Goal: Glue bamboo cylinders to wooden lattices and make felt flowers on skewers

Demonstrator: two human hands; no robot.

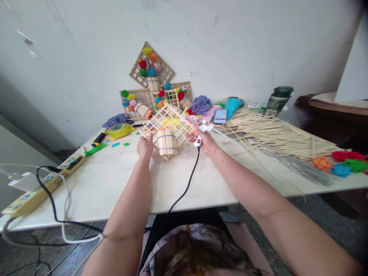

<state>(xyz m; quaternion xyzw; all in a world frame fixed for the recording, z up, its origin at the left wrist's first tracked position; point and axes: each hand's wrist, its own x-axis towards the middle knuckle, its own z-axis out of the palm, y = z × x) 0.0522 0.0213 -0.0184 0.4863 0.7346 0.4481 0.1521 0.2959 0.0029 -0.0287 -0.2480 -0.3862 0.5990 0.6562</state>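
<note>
A wooden stick lattice (pixel 155 122) stands tilted over the table, with a small stick basket (pixel 167 142) bound by purple bands on its front. My left hand (pixel 145 147) grips the lattice's left corner between thumb and fingers. On the other side, my right hand (pixel 205 141) holds a white glue gun (pixel 198 142) with a red switch and a black cord, and its fingers reach the lattice's right corner. Behind the lattice lie yellow pieces, partly hidden by it.
Finished lattices with coloured flowers (pixel 151 65) lean on the wall. Purple yarn (pixel 200 104), loose sticks (pixel 273 134) and a dark bottle (pixel 278 101) lie or stand to the right. At left are yellow tape (pixel 119 130), a cutter (pixel 99 139) and a power strip (pixel 46 188).
</note>
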